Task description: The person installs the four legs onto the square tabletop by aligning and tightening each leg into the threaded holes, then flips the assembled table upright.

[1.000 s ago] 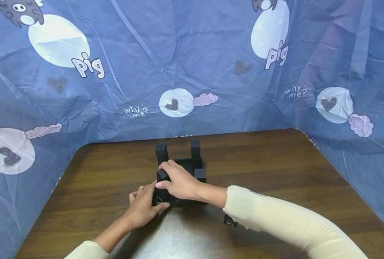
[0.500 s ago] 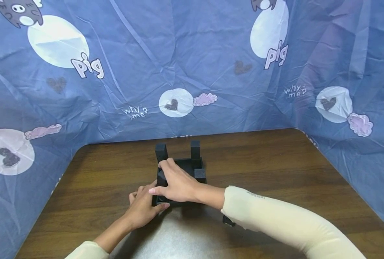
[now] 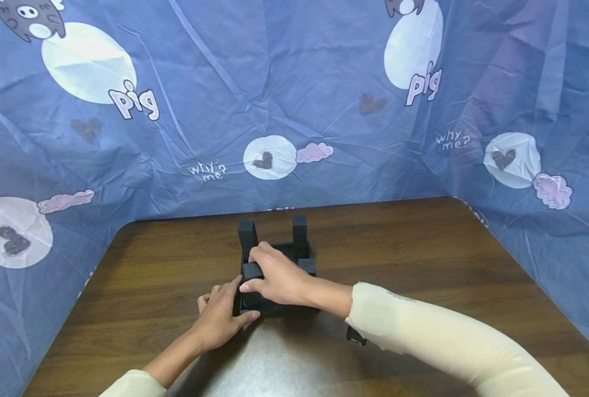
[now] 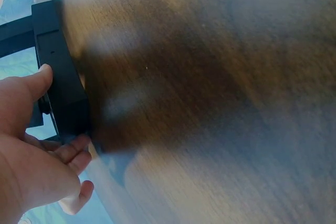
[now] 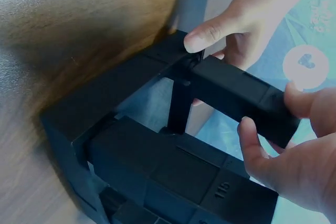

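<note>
A black plastic square base (image 3: pixel 287 311) lies on the table with several thick square legs pointing up from its corners. My right hand (image 3: pixel 282 280) pinches the near left leg (image 3: pixel 252 271) near its top, thumb on one side and fingers on the other. In the right wrist view, that leg (image 5: pixel 236 90) runs from the base's corner up to the fingertips. My left hand (image 3: pixel 217 320) grips the same corner of the base from the left, its thumb on the near wall. Another leg (image 5: pixel 173 163), marked with raised digits, stands beside it. The leg's foot is partly hidden inside the corner.
Two far legs (image 3: pixel 247 234) and the near right leg (image 3: pixel 306 266) stand around the right hand. Brown wood-grain table (image 3: pixel 399 248) extends on both sides. A blue printed curtain (image 3: pixel 200 127) hangs behind. A small black device (image 3: pixel 356 335) shows under the right sleeve.
The right thumb swung left, then came back right. The top of the held leg has turned, and its edges now line up more squarely with the base. The left hand has stayed in place.
</note>
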A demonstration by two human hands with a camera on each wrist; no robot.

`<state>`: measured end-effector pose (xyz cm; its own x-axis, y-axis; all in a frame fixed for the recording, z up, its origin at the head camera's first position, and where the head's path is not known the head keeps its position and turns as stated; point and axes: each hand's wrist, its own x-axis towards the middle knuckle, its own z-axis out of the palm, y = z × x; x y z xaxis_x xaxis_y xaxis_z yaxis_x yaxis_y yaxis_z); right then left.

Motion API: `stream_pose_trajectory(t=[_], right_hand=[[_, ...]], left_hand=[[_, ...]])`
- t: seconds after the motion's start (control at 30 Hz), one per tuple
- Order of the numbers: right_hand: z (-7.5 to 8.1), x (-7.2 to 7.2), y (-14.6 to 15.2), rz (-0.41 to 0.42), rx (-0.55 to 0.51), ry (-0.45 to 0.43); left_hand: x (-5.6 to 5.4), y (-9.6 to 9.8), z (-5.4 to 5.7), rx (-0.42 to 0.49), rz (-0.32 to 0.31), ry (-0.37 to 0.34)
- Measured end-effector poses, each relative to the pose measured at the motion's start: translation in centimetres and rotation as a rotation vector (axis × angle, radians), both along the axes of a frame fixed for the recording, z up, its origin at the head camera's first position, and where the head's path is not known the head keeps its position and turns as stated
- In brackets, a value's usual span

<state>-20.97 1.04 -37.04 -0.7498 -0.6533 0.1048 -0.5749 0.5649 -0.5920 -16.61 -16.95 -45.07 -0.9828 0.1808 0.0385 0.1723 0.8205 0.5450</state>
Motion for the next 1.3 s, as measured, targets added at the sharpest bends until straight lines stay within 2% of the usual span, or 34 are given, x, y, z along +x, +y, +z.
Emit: stream_pose_trajectory(t=[0.17,0.33,0.47,0.63,0.83,1.07,1.3], right_hand=[[-0.2,-0.1,-0.4,-0.049,0.020,-0.002],[0.1,-0.2,-0.5,-0.050,0.057,-0.027],[0.8,-0.2,-0.2,-0.007,0.082,-0.048],[1.6,-0.4,0.4,0.086,0.113,-0.058],[1.7,-0.6,0.8,0.125,0.071,-0.037],[1.3,-1.0,0.2,0.105,0.043,0.035],[0.7,-1.0,-0.5,0.071,0.082,0.043]], left_hand=[[0.0,0.0,-0.1,0.006,-0.012,0.004],[-0.1,-0.1,-0.2,0.001,-0.022,0.001],[-0.1,-0.1,-0.2,0.011,-0.016,-0.008],[-0.1,-0.1,-0.2,0.021,-0.006,-0.003],[-0.1,0.1,-0.2,0.019,-0.003,-0.008],[-0.1,0.0,-0.2,0.016,-0.006,0.002],[-0.1,-0.1,-0.1,0.031,-0.022,0.001]])
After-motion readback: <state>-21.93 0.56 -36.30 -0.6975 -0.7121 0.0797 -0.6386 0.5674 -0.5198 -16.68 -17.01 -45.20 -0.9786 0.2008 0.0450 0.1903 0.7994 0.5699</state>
